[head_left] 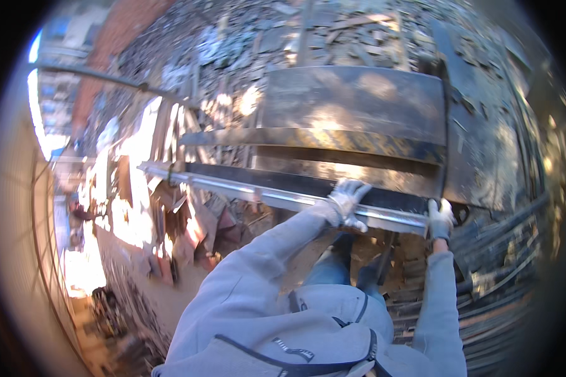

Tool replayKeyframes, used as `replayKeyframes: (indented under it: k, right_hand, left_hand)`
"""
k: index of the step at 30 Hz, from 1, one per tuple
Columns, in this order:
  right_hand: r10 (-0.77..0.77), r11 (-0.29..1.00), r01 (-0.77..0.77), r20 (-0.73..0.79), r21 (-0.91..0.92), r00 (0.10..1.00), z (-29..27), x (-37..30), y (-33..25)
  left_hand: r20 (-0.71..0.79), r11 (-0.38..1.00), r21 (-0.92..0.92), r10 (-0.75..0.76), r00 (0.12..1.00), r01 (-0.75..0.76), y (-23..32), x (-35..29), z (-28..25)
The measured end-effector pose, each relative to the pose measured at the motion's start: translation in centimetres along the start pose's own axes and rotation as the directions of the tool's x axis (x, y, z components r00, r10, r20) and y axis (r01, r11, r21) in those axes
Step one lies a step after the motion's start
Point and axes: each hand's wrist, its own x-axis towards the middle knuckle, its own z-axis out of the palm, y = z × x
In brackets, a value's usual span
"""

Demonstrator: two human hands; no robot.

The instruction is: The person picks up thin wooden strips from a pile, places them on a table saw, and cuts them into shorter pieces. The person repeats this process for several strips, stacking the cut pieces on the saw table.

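Observation:
A long, silvery metal bar (pixel 283 198) runs from the left down to the right, along the front of a dark machine bed. My left hand (pixel 346 202), in a pale glove, straddles it right of its middle, fingers toward the far side and thumb at the near edge. At the bar's right end is my gloved right hand (pixel 441 220), closed around it with the fingers pointing away from me. What the undersides of both hands touch is hidden. Just beyond the bar lies a dark flat strip (pixel 264 179), parallel to it.
Behind stands a dark metal plate (pixel 358 100) with a yellow-and-black striped beam (pixel 358 143) in front. Scrap pieces (pixel 239 44) are heaped beyond it. Sheet offcuts (pixel 195 226) lie at left; long bars (pixel 490 276) are stacked at right. A corrugated wall (pixel 28 220) rises at far left.

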Motion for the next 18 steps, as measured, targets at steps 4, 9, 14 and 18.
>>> replayKeyframes:
  k: [4,9,14,18]
  right_hand:
    - [0.19,0.893,-0.187,0.032,0.409,0.981,-1.1,-0.5,5.5]
    - [0.054,0.806,-0.087,0.074,0.586,0.996,-6.2,-4.9,7.4]
    - [-0.111,0.822,0.153,-0.11,0.549,0.988,-10.7,-4.4,4.9]
    - [-0.111,0.951,0.152,-0.162,0.27,0.98,-9.2,2.8,-1.3]
  left_hand:
    - [0.029,0.988,0.086,-0.128,0.991,0.125,0.0,-4.7,-1.6]
    - [0.327,0.97,0.13,-0.237,0.915,0.205,1.8,-8.0,-4.6]
    - [0.073,0.977,0.179,-0.135,0.988,0.12,3.7,-6.8,-6.8]
    - [-0.005,0.924,0.342,-0.181,0.983,0.172,-0.9,-0.8,-11.0]
